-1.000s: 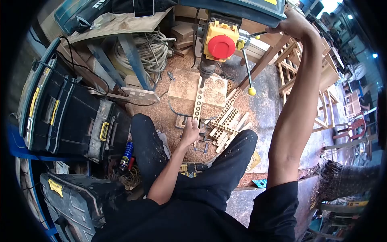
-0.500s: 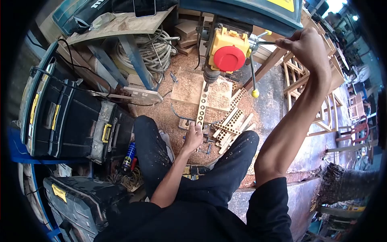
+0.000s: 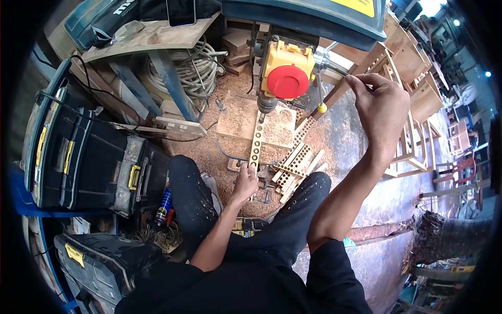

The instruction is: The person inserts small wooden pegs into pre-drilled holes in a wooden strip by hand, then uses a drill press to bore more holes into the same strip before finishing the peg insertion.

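Right, we're seated at the drill press (image 3: 293, 31), its head filling the top at twelve o'clock, the red stop button (image 3: 287, 82) facing us. Below it the table (image 3: 238, 119) lies under sawdust, and the strip (image 3: 256, 138), already holed in a row, runs from the bit (image 3: 261, 116) down towards us at six. More drilled strips (image 3: 295, 162) lie heaped at four o'clock of it, and black tool cases (image 3: 83, 152) stack up at nine.

Our right hand (image 3: 379, 107) sits at two o'clock, fingers curled round a feed handle (image 3: 334, 65); the grip looks closed but light, more fingertips than palm. Our left hand (image 3: 244, 183) presses the near end of the strip, fingers flat on top and partly spread, pinning rather than clutching.

To do this well, we judge we should feed down steadily, not jab. We'd keep the strip flat and square so the next hole lines up with the row, hold it firm against any spin, and leave those left fingers well back from the bit.
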`<state>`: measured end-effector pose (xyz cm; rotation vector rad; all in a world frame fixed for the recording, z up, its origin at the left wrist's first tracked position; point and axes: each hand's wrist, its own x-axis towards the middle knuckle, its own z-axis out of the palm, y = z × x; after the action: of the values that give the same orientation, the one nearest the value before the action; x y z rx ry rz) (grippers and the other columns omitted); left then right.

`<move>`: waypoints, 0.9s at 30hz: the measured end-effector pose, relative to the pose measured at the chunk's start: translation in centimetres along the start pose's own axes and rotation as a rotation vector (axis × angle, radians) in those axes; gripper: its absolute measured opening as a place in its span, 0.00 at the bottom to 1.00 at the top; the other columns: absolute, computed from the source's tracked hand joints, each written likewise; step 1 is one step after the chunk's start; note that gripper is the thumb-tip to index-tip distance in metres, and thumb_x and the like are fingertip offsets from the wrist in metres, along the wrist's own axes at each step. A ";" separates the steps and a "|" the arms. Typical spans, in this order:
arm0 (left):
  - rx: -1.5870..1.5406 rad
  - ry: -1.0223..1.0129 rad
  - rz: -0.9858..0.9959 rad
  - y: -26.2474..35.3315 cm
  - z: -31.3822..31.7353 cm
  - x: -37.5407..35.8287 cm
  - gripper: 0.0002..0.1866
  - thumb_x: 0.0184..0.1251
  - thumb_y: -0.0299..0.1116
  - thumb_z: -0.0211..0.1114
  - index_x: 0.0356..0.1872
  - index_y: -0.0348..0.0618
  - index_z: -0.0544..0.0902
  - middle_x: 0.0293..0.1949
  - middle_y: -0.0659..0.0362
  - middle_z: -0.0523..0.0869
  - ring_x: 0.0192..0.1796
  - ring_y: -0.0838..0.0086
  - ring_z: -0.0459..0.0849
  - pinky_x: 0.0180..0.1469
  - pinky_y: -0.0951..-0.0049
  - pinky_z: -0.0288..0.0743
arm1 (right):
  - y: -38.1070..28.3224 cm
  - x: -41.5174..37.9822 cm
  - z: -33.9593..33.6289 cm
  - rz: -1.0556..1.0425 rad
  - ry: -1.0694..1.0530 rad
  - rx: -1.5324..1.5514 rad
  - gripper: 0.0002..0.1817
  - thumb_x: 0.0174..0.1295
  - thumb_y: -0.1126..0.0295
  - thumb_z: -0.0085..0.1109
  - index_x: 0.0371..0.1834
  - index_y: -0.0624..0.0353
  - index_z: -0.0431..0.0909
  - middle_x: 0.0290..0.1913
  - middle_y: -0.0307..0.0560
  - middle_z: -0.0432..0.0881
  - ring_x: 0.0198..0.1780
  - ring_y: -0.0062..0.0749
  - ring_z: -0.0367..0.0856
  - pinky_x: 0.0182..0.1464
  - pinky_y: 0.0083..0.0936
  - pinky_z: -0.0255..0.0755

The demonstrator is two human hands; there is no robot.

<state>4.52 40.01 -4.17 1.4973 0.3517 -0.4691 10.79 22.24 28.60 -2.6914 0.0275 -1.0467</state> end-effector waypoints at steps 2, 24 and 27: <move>-0.023 -0.012 0.005 -0.5 0.0 0.3 0.14 0.78 0.41 0.44 0.53 0.42 0.62 0.24 0.61 0.71 0.15 0.79 0.69 0.13 0.78 0.63 | -0.3 -0.7 -0.2 -0.008 0.011 0.009 0.12 0.54 0.65 0.58 0.30 0.64 0.84 0.20 0.48 0.82 0.22 0.35 0.81 0.27 0.32 0.72; -0.064 -0.067 0.042 -0.5 -0.7 0.2 0.16 0.78 0.43 0.43 0.53 0.40 0.62 0.27 0.56 0.73 0.17 0.76 0.72 0.17 0.76 0.68 | 1.7 -6.5 5.8 -0.102 0.391 0.138 0.04 0.57 0.71 0.66 0.34 0.57 0.84 0.21 0.45 0.77 0.20 0.35 0.76 0.24 0.28 0.68; 0.093 -0.022 0.058 -1.7 -0.6 1.5 0.18 0.77 0.42 0.43 0.56 0.37 0.62 0.29 0.52 0.77 0.20 0.70 0.78 0.21 0.71 0.73 | 1.6 -5.5 4.6 -0.075 0.306 0.104 0.06 0.57 0.67 0.64 0.32 0.57 0.84 0.25 0.49 0.82 0.25 0.42 0.81 0.30 0.32 0.74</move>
<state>5.03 40.47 -6.42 1.5868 0.2721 -0.4606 9.85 22.28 21.29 -2.4345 -0.0707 -1.4316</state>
